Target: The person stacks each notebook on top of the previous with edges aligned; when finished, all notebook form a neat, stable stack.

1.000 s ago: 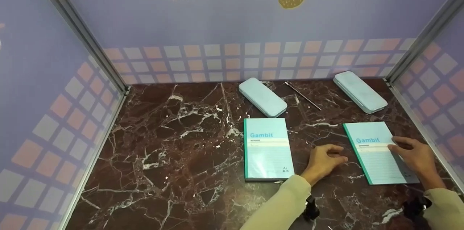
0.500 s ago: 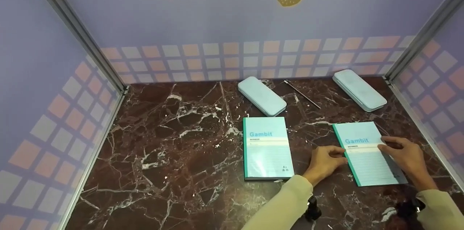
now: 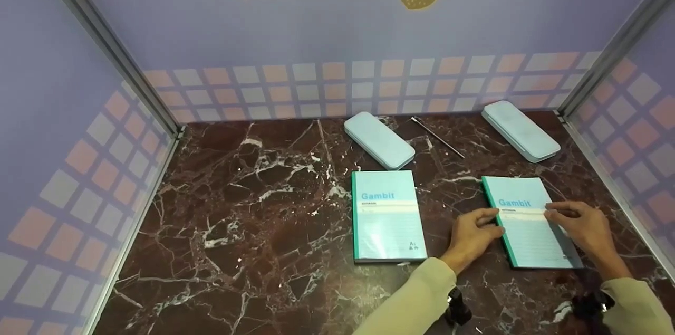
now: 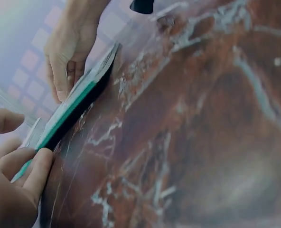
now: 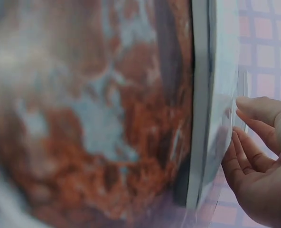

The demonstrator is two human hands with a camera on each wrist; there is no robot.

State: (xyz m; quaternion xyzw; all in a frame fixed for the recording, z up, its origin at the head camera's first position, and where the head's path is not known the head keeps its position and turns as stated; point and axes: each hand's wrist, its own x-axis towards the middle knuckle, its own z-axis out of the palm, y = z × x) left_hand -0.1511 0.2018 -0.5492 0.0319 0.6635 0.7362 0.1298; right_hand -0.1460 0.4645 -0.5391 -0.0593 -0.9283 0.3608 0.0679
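Note:
In the head view, a pale blue notebook (image 3: 527,229) with a green spine lies on the right of the marble-patterned table. My left hand (image 3: 472,237) is at its spine, thumb and fingers bent against the edge. At the opposite edge, my right hand (image 3: 585,227) pinches the notebook, its thumb near the cover's printed band. The left wrist view shows left fingers (image 4: 38,173) touching the green spine. From the right wrist view, my right thumb and fingers (image 5: 240,161) sit close to the cover; their exact contact is partly hidden.
A matching notebook (image 3: 390,229) lies left of my left hand. Behind are two pale blue tin cases (image 3: 378,140), (image 3: 521,131) and a thin dark pencil-like stick (image 3: 437,137) between them. Patterned walls bound the table at the back and sides.
The right notebook has slid left with my right hand, then straightened slightly. My left hand, apart from its spine a second ago, now touches it. The other notebook and cases have stayed put.

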